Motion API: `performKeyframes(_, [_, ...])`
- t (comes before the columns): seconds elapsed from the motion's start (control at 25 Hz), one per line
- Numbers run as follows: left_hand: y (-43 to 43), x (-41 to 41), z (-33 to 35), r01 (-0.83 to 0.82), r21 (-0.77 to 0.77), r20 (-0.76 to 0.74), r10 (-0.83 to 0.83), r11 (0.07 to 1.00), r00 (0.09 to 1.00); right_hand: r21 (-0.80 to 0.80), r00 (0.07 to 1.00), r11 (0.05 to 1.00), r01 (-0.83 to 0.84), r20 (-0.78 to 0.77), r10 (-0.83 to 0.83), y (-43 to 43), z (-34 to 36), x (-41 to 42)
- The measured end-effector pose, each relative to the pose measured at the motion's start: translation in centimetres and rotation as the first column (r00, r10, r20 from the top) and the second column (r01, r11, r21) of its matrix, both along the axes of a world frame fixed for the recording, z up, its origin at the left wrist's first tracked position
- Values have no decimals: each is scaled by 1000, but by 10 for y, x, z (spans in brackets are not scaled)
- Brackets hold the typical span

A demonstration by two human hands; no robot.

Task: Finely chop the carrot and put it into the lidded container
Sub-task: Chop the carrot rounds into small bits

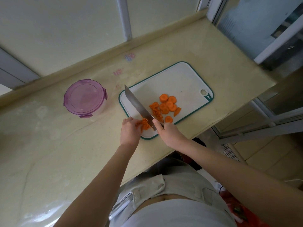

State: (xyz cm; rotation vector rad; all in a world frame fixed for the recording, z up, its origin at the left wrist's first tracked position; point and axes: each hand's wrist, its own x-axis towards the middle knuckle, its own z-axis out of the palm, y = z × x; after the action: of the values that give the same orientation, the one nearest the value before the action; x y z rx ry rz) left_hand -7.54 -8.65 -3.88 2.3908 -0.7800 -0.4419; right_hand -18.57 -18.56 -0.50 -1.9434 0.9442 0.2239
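Observation:
A white cutting board (pixel 178 79) with a teal rim lies on the counter. Round carrot slices (pixel 168 104) are spread over its right part, and a row of sliced pieces (pixel 157 112) runs along the blade. My right hand (pixel 168 131) grips the handle of a wide knife (pixel 137 105), blade edge down on the board's near corner. My left hand (pixel 130 130) holds a stack of carrot slices (pixel 145 124) with curled fingers against the blade's left side. The round container (pixel 85 98) with a purple clip lid stands shut to the left of the board.
The beige counter (pixel 49 145) ends at a raised back ledge (pixel 98 58) below a window. Its right edge drops off just past the board. My body stands close to the near edge.

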Motion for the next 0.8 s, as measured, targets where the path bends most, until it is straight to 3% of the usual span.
performKeyframes(0.12, [-3,0,0,-11,0,7,11,1000,1000,-4,998,999,-31,-52,31,5,-2,-1])
performKeyframes(0.28, [-3,1,-4,-16,-21,16,16,1000,1000,46,1000,999,0,-5,1,10,1,1])
performKeyframes(0.48, [-5,1,-6,-13,-27,9,14,1000,1000,-116,998,993,-38,-57,32,20,-13,3])
performKeyframes(0.8, [1,0,-8,55,-14,5,-55,998,998,-27,999,999,45,17,-44,10,-18,-2])
